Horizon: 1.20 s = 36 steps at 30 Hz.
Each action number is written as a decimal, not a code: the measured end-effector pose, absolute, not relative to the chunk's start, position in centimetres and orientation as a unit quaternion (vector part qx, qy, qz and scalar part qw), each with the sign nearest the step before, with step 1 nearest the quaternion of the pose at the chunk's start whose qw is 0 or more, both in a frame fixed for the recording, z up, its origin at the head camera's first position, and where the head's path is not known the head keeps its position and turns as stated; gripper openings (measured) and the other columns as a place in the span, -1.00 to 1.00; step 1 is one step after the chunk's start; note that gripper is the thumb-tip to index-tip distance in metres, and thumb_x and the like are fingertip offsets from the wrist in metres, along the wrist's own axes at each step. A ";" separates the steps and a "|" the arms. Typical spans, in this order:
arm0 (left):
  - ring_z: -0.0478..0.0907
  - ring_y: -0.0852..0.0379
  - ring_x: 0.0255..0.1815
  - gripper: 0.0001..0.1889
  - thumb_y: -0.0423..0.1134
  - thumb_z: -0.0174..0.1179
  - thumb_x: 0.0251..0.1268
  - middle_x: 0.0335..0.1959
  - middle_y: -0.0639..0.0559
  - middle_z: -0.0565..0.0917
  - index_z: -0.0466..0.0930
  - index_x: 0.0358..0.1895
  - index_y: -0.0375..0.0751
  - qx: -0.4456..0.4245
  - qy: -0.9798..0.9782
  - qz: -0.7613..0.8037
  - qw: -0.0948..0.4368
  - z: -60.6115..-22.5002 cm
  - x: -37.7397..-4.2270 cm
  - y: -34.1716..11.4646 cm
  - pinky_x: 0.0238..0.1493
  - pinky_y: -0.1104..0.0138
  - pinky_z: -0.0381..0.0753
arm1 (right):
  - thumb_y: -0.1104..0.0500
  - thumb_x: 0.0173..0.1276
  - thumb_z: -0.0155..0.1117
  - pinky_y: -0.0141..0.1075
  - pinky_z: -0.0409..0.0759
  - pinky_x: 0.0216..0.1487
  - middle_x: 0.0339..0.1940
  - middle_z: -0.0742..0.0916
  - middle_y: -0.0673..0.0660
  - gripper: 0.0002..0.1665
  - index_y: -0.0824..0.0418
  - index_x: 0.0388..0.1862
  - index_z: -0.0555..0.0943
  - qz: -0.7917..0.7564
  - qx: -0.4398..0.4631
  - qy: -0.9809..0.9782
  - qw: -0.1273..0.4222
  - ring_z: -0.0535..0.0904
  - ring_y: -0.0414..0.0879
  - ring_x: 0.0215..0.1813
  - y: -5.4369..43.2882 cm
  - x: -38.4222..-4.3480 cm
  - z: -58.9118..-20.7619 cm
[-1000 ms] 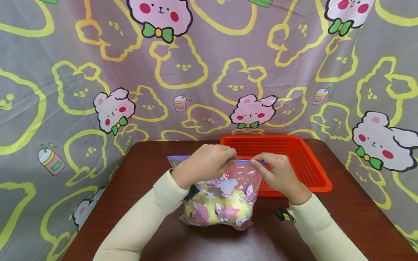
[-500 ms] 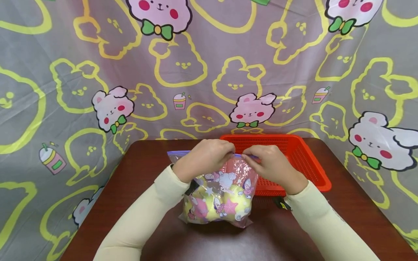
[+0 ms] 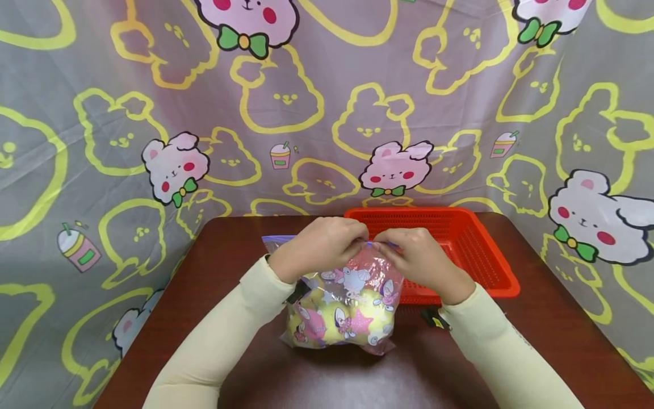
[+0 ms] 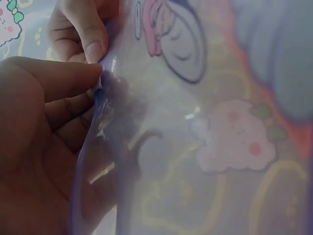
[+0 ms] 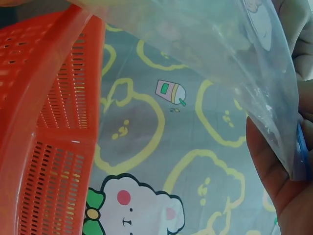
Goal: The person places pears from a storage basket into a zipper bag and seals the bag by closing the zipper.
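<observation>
A clear zip bag (image 3: 352,307) printed with pink and white cartoon figures stands upright on the table, with several round yellow things inside. Along its top runs a purple zip strip (image 3: 278,238). My left hand (image 3: 322,244) pinches this strip between thumb and fingers near the middle. Close beside it on the right, my right hand (image 3: 421,258) pinches the same edge. In the left wrist view the thumbs of both hands almost meet at the purple strip (image 4: 98,103). The right wrist view shows the bag's corner (image 5: 296,166) lying against the right palm.
An empty red plastic basket (image 3: 490,255) with perforated walls stands behind the right hand. The brown table (image 3: 230,244) is enclosed by a cartoon-print cloth (image 3: 327,113). Black wrist straps (image 3: 434,318) show below the hands.
My right hand has slid leftward along the purple strip until close to my left hand. The left hand rose slightly and keeps its pinch; the bag stays in place.
</observation>
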State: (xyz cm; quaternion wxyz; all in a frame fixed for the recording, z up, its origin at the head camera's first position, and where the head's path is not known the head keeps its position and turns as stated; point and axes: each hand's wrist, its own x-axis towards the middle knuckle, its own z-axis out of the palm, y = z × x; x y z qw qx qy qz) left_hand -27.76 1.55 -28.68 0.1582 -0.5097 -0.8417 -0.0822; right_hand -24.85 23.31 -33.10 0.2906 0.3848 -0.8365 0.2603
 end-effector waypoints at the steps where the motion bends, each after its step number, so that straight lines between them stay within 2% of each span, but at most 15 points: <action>1: 0.42 0.31 -0.49 -0.94 -0.21 0.18 0.35 -0.42 0.22 0.59 0.64 -0.25 -0.04 -0.510 -0.841 -0.083 0.159 -28.6 -27.8 1.5 -0.33 0.46 0.51 | 0.30 0.11 0.51 -0.31 0.62 -0.34 -0.40 0.74 -0.02 -0.80 0.19 -0.27 0.71 0.262 0.386 -0.836 0.289 0.54 -0.25 -0.45 23.3 -24.8 -33.1; 20: 0.40 0.32 -0.52 -0.93 -0.19 0.17 0.35 -0.47 0.24 0.53 0.63 -0.28 -0.02 -0.505 -0.844 -0.065 0.170 -28.3 -27.1 0.7 -0.40 0.47 0.49 | 0.28 0.13 0.51 -0.28 0.66 -0.29 -0.38 0.75 0.00 -0.82 0.22 -0.27 0.71 0.271 0.397 -0.827 0.292 0.65 -0.22 -0.38 23.3 -24.5 -33.0; 24: 0.41 0.33 -0.51 -0.93 -0.20 0.18 0.34 -0.44 0.23 0.55 0.64 -0.28 -0.03 -0.503 -0.845 -0.066 0.168 -28.3 -27.1 0.5 -0.38 0.47 0.50 | 0.23 0.19 0.48 -0.28 0.66 -0.28 -0.37 0.75 0.00 -0.84 0.23 -0.25 0.71 0.269 0.394 -0.831 0.286 0.64 -0.22 -0.38 23.3 -24.4 -33.0; 36: 0.45 0.33 -0.47 -0.92 -0.17 0.20 0.33 -0.40 0.22 0.60 0.65 -0.27 -0.03 -0.495 -0.849 -0.071 0.172 -28.7 -26.9 -0.4 -0.30 0.45 0.55 | 0.27 0.11 0.53 -0.37 0.63 -0.33 -0.40 0.73 -0.03 -0.79 0.21 -0.26 0.71 0.270 0.379 -0.837 0.287 0.57 -0.29 -0.43 23.3 -23.9 -33.3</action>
